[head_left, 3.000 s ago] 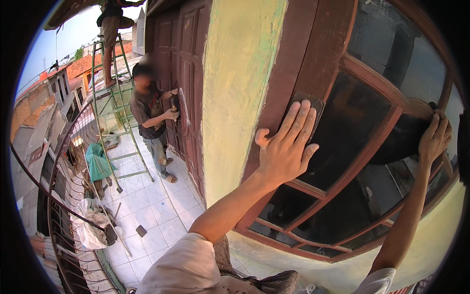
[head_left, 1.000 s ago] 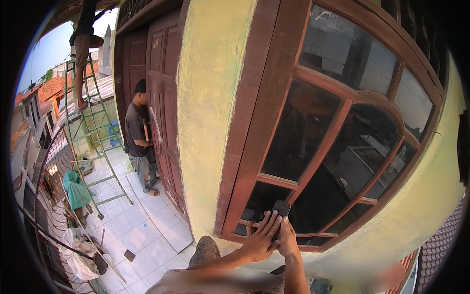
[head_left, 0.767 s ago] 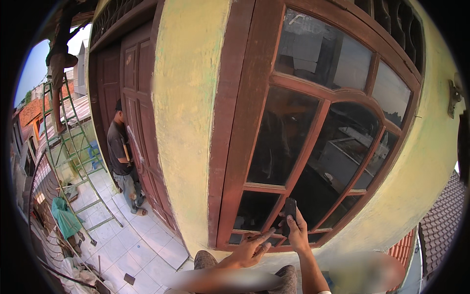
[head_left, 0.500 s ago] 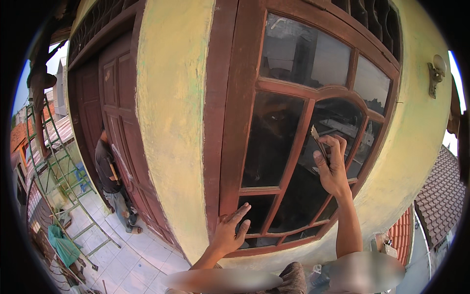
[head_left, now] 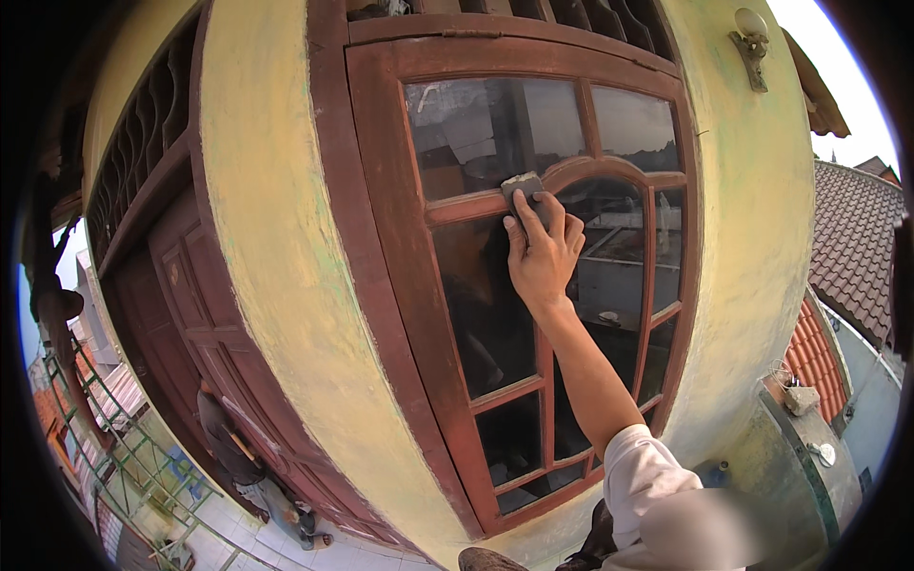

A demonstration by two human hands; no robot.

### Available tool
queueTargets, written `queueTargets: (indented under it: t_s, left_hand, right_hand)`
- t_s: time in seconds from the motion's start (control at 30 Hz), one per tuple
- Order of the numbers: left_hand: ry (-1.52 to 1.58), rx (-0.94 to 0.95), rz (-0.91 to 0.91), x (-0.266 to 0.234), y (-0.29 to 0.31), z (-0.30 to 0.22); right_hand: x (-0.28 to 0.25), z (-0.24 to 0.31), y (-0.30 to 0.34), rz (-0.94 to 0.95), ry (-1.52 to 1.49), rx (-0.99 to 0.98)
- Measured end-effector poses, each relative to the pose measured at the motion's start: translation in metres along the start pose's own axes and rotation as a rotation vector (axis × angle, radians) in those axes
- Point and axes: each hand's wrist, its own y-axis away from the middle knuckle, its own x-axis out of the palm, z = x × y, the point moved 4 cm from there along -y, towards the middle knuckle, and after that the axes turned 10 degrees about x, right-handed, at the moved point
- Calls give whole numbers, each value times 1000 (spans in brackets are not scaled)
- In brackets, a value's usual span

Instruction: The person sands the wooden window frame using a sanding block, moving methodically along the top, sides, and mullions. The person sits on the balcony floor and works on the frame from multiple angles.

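Pad (head_left: 526, 187), one, in one right hand (head_left: 545, 252); one window (head_left: 484, 305).

the window (head_left: 397, 205) stands at the centre, a row of vent slats (head_left: 533, 9) above it. before it, the right hand (head_left: 535, 214) holds folded sandpaper (head_left: 523, 187) at the crossbar (head_left: 466, 207), beneath the upper-left pane (head_left: 459, 128). a wall strip (head_left: 286, 238) separates the window from the door (head_left: 205, 314) on the left; a co-worker (head_left: 228, 438) stands beside that door. right of the window, a lamp (head_left: 751, 57) hangs high on the wall, with a tiled roof (head_left: 857, 243) farther right and a ledge (head_left: 809, 471) below.
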Motion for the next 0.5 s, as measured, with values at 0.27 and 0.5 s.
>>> queueTargets:
  t_s: [0.27,0.5]
  left_hand:
    - [24,-112,-171,-77,36,48]
    - [-68,223,99,30,-35,-33]
  right_hand:
    - [8,3,15,-81,35,183]
    - [13,9,15,-101,55,113]
